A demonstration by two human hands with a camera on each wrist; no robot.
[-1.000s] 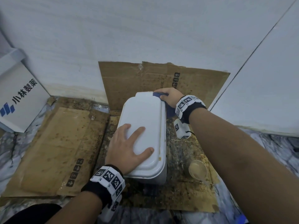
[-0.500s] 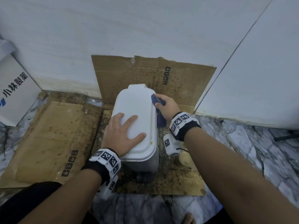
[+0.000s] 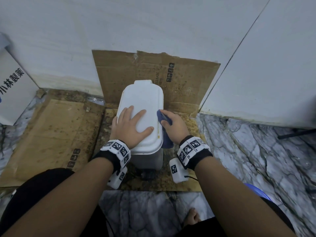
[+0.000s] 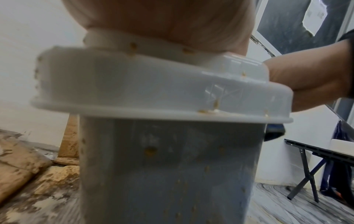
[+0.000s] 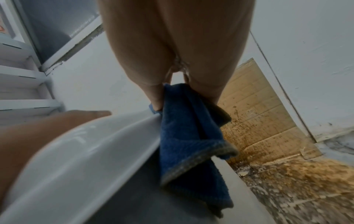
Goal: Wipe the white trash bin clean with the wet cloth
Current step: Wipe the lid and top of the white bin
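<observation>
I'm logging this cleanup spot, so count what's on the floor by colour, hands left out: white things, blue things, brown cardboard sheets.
White: 2, the trash bin and the printed box.
Blue: 2, the cloth and a round object at the frame edge.
Brown: 3, cardboard sheets.
Total: 7

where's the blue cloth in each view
Head: the cloth is right of centre, under the right hand, against the lid's right edge.
Left wrist: only a dark scrap shows at the right, under the lid rim.
Right wrist: it hangs from the fingers at centre.
Shared landmark: the white bin lid.
</observation>
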